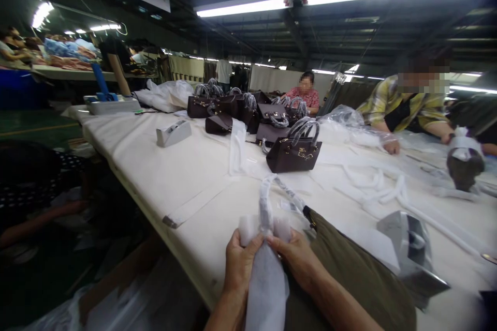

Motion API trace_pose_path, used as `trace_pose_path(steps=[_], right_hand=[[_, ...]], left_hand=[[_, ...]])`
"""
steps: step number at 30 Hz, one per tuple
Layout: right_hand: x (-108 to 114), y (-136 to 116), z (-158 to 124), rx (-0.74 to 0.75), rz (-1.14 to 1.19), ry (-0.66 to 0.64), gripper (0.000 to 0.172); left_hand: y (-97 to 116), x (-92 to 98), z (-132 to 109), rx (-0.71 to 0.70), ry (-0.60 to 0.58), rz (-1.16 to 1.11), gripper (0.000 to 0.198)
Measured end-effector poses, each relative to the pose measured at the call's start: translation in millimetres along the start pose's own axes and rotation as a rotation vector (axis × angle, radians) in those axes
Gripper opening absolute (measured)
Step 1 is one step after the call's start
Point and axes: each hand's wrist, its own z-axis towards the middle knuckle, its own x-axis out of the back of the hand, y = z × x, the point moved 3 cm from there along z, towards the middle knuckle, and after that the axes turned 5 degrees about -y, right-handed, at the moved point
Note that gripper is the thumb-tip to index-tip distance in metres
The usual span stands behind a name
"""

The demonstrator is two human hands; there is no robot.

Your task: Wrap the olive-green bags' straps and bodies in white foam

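Note:
My left hand (237, 265) and my right hand (297, 258) are both closed on a strip of white foam wrap (267, 279) at the near edge of the table. The strip runs up around the plastic-wrapped handle (272, 196) of an olive-green handbag (349, 269) lying on its side under my right forearm. Each hand pinches the wrap from its own side, thumbs on top. A dark brown handbag (294, 154) with wrapped handles stands upright just beyond.
The long white-covered table (174, 170) carries several more dark handbags (233, 108), loose white foam strips (373, 181), two tape dispensers (173, 133) (411, 248) and clear plastic bags. Two people work across the table at the right. Another person sits low at the left.

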Motion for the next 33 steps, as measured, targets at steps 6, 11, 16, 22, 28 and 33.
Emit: trace_pose_path(steps=[6,11,16,22,28,33], right_hand=[[0.7,-0.9,-1.7,0.028,-0.001,0.009,0.035],[2.4,3.1,-0.8,0.027,0.008,0.055,0.041],[3.8,2.3,1.3,0.035,-0.083,0.057,0.035],[21.9,-14.4,-11.6,0.216,-0.718,0.203,0.053],[24.9,-34.0,-29.6,0.442,-1.314,-0.287,0.039],[20.5,-58.6,-27.7,0.61,-1.769,-0.6,0.028]], left_hand=[[2.8,-0.5,-0.1,-0.018,0.056,-0.036,0.078],[-2.8,-3.4,-1.7,0.173,-0.037,-0.087,0.054],[-5.4,-2.7,-2.0,0.099,-0.017,-0.077,0.044],[-7.0,2.1,1.8,0.068,0.014,-0.007,0.042],[-2.5,1.1,3.7,0.068,-0.008,-0.006,0.046],[-4.8,-2.5,3.9,0.101,-0.055,-0.006,0.044]])
